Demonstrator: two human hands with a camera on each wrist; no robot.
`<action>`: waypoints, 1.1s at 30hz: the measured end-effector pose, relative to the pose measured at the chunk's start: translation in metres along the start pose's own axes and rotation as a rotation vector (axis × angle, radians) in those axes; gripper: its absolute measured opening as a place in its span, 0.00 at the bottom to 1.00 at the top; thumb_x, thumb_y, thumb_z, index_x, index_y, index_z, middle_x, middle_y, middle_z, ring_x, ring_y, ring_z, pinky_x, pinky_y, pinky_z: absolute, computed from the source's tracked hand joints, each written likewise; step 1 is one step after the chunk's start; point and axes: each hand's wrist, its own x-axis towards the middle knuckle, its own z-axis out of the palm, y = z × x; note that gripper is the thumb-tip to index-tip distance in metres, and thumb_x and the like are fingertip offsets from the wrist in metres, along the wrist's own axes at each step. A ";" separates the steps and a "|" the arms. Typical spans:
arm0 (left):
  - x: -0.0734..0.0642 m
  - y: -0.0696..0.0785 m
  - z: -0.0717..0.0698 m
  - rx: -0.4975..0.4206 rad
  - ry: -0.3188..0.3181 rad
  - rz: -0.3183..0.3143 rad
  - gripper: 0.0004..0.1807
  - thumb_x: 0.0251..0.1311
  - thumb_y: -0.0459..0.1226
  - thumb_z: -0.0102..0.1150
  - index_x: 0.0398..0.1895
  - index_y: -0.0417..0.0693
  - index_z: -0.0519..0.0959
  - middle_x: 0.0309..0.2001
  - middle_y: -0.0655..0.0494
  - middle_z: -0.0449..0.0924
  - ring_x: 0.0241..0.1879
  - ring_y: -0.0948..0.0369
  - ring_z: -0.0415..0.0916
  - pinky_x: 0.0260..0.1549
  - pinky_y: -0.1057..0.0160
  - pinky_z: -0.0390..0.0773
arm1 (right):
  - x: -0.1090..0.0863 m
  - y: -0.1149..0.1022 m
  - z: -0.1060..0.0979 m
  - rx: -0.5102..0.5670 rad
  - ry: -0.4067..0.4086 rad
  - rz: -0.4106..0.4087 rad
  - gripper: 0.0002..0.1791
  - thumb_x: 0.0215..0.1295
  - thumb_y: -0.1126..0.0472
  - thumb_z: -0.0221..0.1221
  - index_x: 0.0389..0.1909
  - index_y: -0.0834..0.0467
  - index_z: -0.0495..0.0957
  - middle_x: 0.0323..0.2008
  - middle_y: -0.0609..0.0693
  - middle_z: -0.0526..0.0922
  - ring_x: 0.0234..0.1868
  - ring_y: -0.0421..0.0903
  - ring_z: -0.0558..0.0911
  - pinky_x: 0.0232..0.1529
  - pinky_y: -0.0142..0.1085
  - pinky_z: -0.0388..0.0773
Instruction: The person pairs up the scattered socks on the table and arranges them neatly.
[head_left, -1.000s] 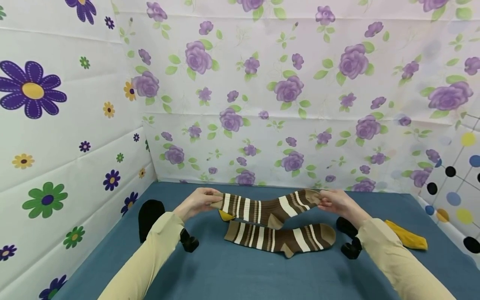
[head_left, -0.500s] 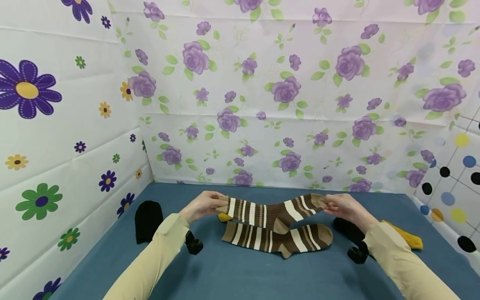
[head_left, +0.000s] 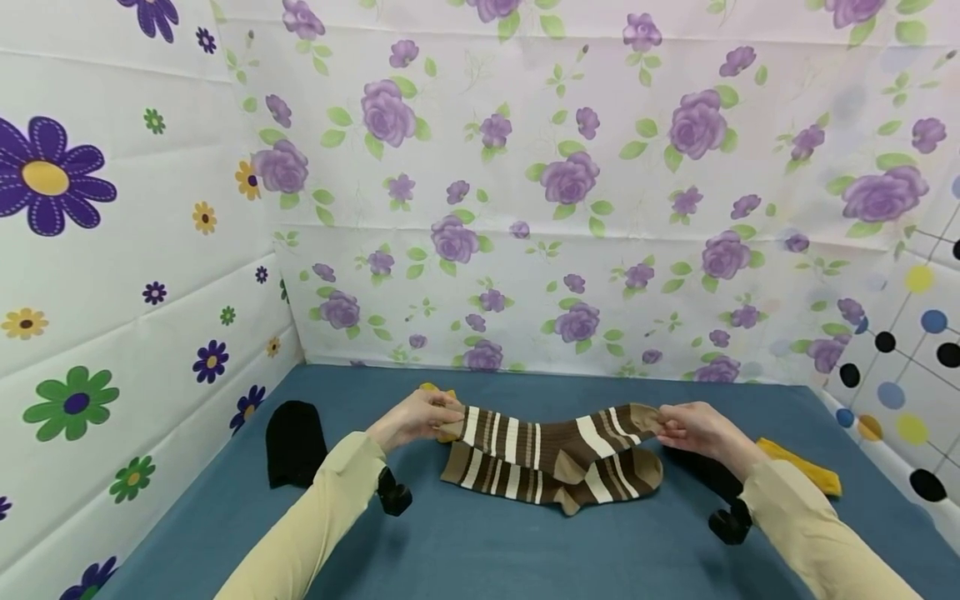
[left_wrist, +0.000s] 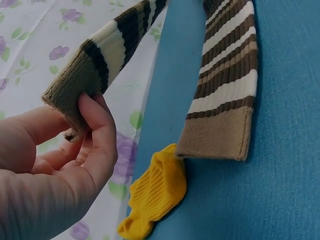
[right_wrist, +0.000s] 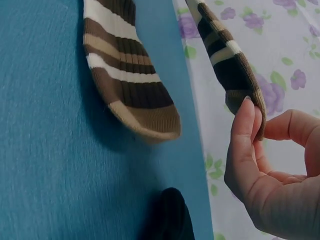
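Observation:
A brown sock with white and tan stripes [head_left: 551, 435] hangs stretched between both hands above the table. My left hand [head_left: 418, 419] pinches its tan cuff; the left wrist view shows thumb and fingertips on the cuff [left_wrist: 75, 92]. At the other end, my right hand [head_left: 701, 429] pinches the tan toe, seen also in the right wrist view beside the toe part of the sock [right_wrist: 240, 75]. Right below lies a matching striped sock [head_left: 525, 488], flat on the table with its toe to the right. The held sock partly covers it in the head view.
A yellow sock [left_wrist: 157, 192] lies behind the left hand. Another yellow piece [head_left: 802, 468] and a black one [head_left: 705, 473] lie near the right forearm. A black knit item [head_left: 295, 444] rests at the left of the blue table [head_left: 525, 558]. Patterned sheets surround the table.
Both hands have lowered the held sock and brought it slightly right and nearer, so that it now overlaps the sock on the table. The view has shifted a little.

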 end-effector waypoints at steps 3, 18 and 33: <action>0.001 -0.002 0.003 0.004 0.002 -0.007 0.16 0.57 0.30 0.57 0.48 0.32 0.72 0.49 0.42 0.63 0.23 0.61 0.61 0.30 0.56 0.69 | -0.001 0.001 -0.003 -0.004 -0.011 0.004 0.23 0.67 0.66 0.46 0.54 0.80 0.54 0.28 0.56 0.72 0.29 0.45 0.77 0.40 0.38 0.75; 0.002 -0.009 0.008 0.052 -0.017 -0.033 0.13 0.57 0.28 0.57 0.46 0.33 0.73 0.44 0.44 0.67 0.22 0.61 0.62 0.27 0.60 0.70 | -0.006 0.007 -0.008 -0.052 -0.060 0.048 0.23 0.69 0.65 0.44 0.53 0.81 0.53 0.22 0.52 0.73 0.28 0.44 0.78 0.40 0.38 0.75; 0.002 -0.013 0.008 0.055 -0.070 -0.017 0.12 0.57 0.28 0.56 0.44 0.32 0.73 0.41 0.45 0.69 0.25 0.60 0.67 0.30 0.57 0.72 | -0.018 0.016 -0.007 -0.115 -0.078 0.045 0.28 0.67 0.66 0.45 0.56 0.83 0.47 0.23 0.53 0.73 0.28 0.45 0.79 0.40 0.39 0.75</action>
